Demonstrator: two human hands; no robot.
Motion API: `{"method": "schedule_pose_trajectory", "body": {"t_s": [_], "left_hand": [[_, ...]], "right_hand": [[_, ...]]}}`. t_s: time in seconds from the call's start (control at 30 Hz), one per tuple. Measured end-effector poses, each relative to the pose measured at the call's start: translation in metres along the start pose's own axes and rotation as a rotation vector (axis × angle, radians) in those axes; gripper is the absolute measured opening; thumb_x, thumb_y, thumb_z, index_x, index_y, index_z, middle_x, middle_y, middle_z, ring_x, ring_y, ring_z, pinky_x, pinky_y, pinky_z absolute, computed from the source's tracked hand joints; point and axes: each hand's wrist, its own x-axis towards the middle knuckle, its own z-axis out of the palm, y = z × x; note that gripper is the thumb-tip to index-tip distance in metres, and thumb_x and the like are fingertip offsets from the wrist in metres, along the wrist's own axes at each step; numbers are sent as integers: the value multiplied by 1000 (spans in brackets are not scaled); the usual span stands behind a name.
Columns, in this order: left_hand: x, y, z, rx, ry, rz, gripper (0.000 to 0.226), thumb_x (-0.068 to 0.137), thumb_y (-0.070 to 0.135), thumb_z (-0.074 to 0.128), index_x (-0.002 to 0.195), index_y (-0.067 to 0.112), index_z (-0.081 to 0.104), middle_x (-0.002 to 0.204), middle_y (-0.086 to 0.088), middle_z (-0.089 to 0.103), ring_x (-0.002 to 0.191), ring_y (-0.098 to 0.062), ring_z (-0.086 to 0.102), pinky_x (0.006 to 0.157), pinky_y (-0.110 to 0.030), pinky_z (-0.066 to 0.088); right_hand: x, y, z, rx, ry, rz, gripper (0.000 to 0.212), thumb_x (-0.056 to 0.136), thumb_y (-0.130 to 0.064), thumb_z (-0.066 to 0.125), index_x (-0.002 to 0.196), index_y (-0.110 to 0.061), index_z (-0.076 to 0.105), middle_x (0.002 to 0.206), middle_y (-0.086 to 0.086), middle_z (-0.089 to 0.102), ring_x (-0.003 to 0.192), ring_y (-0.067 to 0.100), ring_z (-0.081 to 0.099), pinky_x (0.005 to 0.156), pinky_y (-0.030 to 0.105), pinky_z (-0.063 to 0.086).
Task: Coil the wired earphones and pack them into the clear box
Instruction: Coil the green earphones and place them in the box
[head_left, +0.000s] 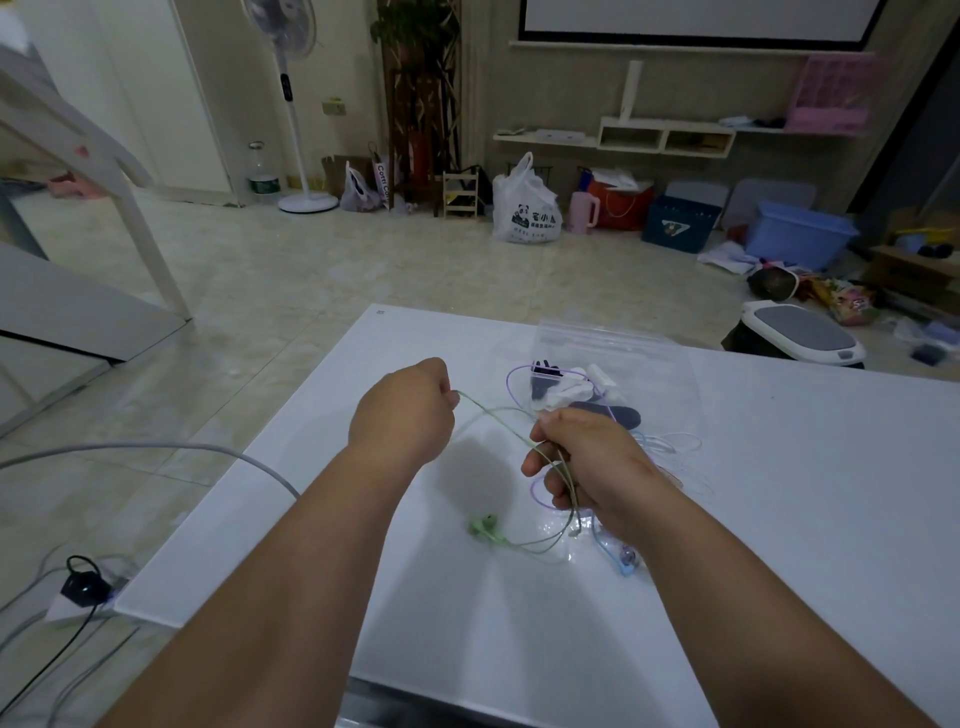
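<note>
Head view, green earphones (483, 526) cable between both hands

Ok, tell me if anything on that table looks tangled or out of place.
The cords are a snarl. The green earphones run from the left grip to the right grip, and a purple cord and a blue cord lie bunched under that grip. No clear box is identifiable, only a zip bag behind.
</note>
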Motion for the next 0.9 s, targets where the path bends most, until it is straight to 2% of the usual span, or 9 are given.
{"method": "schedule_pose_trajectory", "body": {"t_s": [0.17, 0.27, 0.4, 0.53, 0.6, 0.67, 0.7, 0.8, 0.9], "left_hand": [[2, -9, -4, -6, 72, -116, 6, 95, 13, 41, 89, 11, 42, 72, -2, 50, 66, -23, 48, 51, -29, 30], [-1, -9, -5, 90, 41, -155, 7, 91, 8, 41, 87, 14, 38, 70, -1, 46, 58, -17, 41, 49, -27, 27], [-6, -6, -7, 298, -113, -183, 16, 81, 4, 46, 72, 16, 46, 70, 2, 49, 58, -15, 44, 54, -24, 34], [-7, -4, -9, 406, -183, -215, 18, 79, 6, 49, 68, 19, 50, 72, 2, 55, 63, -17, 49, 70, -28, 39], [-6, -3, -7, 357, -228, -162, 15, 80, 9, 50, 81, 20, 59, 91, 2, 63, 80, -20, 56, 76, -30, 40], [-7, -1, -5, 232, -281, -93, 30, 79, 12, 54, 104, 27, 61, 108, 5, 62, 98, -19, 59, 81, -30, 43], [-8, 1, -6, 137, -291, -61, 30, 78, 12, 56, 104, 27, 60, 106, 6, 61, 97, -18, 58, 79, -29, 45], [-12, 13, -10, -165, -260, 75, 14, 73, 5, 58, 78, 17, 55, 84, 1, 57, 67, -15, 51, 56, -25, 39], [-14, 20, -13, -337, -249, 164, 22, 72, 1, 60, 70, 23, 61, 75, 5, 58, 60, -15, 51, 50, -25, 40]], "right_hand": [[1, -3, -1, 45, 28, 13, 14, 90, -12, 46, 80, -7, 56, 58, 5, 65, 46, 19, 46, 48, 27, 42], [2, -3, -2, 38, 72, 21, 15, 86, -10, 47, 74, -8, 56, 55, 4, 61, 45, 18, 42, 47, 27, 39], [2, -2, -4, 26, 34, -30, 15, 88, -12, 49, 78, -10, 60, 62, 5, 60, 43, 13, 32, 44, 24, 27], [0, 0, -5, -13, -11, -122, 19, 95, -14, 47, 85, -11, 62, 64, 3, 66, 44, 16, 38, 46, 25, 33], [1, 0, -4, -42, -8, -144, 18, 94, -15, 48, 85, -12, 63, 62, 1, 65, 44, 15, 37, 46, 25, 33], [1, 0, -2, -33, -6, -144, 18, 94, -16, 49, 85, -12, 64, 61, 0, 62, 44, 13, 33, 45, 24, 29], [1, 0, -2, -29, 0, -143, 18, 95, -16, 50, 85, -11, 64, 62, 0, 62, 45, 12, 31, 44, 23, 28], [2, 0, 0, -17, 18, -141, 18, 96, -18, 50, 88, -10, 65, 64, 0, 62, 44, 11, 31, 44, 23, 27], [2, 0, 0, 2, 32, -139, 18, 95, -16, 50, 88, -10, 65, 65, 2, 62, 44, 11, 31, 45, 24, 28]]}}
